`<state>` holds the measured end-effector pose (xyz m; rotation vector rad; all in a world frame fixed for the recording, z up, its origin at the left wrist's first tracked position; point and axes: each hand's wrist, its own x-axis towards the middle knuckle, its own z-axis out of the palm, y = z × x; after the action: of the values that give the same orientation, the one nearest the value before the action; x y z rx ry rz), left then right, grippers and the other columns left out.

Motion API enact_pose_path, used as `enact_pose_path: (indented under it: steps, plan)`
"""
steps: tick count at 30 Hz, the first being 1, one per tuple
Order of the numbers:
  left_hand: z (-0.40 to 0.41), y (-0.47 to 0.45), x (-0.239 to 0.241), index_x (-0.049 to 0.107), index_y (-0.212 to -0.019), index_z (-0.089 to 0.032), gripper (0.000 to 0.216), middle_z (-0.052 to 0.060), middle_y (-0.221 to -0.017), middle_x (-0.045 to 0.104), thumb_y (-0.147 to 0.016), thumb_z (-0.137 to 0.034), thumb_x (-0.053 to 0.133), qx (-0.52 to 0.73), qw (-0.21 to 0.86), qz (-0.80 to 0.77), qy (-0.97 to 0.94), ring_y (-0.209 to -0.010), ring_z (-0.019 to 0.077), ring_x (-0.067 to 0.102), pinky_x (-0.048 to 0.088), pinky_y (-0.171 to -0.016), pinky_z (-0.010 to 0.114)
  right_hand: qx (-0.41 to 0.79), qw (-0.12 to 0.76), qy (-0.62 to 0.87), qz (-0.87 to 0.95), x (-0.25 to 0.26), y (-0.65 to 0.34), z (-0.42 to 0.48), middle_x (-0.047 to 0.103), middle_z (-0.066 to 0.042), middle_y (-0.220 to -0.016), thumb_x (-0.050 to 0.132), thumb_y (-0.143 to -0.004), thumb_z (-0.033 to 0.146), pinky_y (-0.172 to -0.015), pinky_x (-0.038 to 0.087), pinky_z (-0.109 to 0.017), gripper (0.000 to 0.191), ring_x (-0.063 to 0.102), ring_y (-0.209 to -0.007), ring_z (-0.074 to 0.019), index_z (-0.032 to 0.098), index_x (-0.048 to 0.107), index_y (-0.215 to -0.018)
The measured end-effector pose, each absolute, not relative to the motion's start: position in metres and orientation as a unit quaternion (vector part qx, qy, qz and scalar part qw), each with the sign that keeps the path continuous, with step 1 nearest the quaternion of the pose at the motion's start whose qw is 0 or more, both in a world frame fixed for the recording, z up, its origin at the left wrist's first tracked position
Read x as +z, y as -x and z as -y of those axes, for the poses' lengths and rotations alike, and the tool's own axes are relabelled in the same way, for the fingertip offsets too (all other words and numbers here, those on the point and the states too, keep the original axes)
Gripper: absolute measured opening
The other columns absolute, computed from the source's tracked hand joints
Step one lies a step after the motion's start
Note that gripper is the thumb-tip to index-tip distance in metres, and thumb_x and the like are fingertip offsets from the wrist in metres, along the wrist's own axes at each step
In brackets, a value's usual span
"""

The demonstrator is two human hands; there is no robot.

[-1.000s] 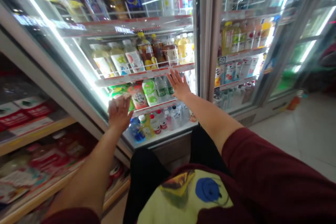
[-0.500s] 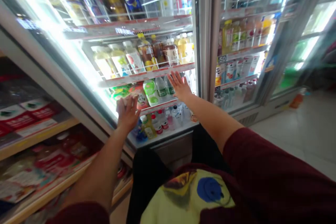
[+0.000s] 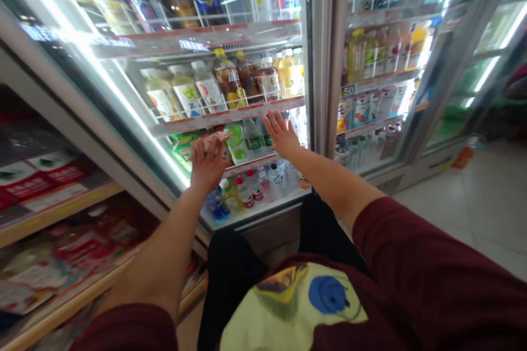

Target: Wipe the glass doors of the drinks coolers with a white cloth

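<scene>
My left hand (image 3: 208, 163) is pressed against the glass door (image 3: 135, 74) of a lit drinks fridge, low on the pane. A pale crumpled cloth (image 3: 214, 138) shows at its fingertips. My right hand (image 3: 282, 134) lies flat on the same glass further right, fingers spread, holding nothing. Behind the pane, green-labelled bottles (image 3: 237, 142) stand on the shelf level with both hands. Small water bottles (image 3: 263, 184) stand on the bottom shelf below them.
The door's metal frame (image 3: 323, 55) is just right of my right hand, with a second glass door (image 3: 387, 66) of drinks beyond it. At left, wooden shelves (image 3: 57, 211) carry red packets. Pale tiled floor (image 3: 473, 208) lies to the right.
My left hand has slid right and slightly up across the glass with the cloth. My right hand has stayed flat in the same spot.
</scene>
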<state>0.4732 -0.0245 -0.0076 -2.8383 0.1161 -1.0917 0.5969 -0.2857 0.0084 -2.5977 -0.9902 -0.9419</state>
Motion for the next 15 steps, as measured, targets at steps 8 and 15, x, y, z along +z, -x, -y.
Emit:
enact_pose_path:
  steps: [8, 15]
  plan:
    - [0.066, -0.507, 0.081, 0.023, -0.157, -0.018, 0.064, 0.005, -0.167, 0.012, -0.099, -0.045, 0.031, -0.409, 0.045, -0.098, 0.906, -0.153, 0.0257, -0.014, -0.002, -0.125, 0.051, -0.434, 0.116, 0.781, 0.433, 0.080, -0.564, 0.252, 0.020, -0.002, -0.167, 0.037, -0.096, 0.016, -0.121, 0.033, -0.042, 0.066, 0.030, -0.149, -0.0227, 0.020, 0.019, -0.159]
    - [0.080, -0.510, 0.045, 0.023, -0.148, 0.000, 0.065, 0.022, -0.164, 0.004, -0.097, -0.039, 0.029, -0.441, -0.042, -0.129, 0.887, -0.154, 0.0204, 0.002, 0.020, -0.123, 0.042, -0.396, 0.054, 0.786, 0.472, 0.077, -0.562, 0.229, 0.039, -0.007, -0.159, 0.028, -0.098, 0.010, -0.117, 0.038, -0.030, 0.055, 0.043, -0.140, -0.0164, 0.012, 0.031, -0.153]
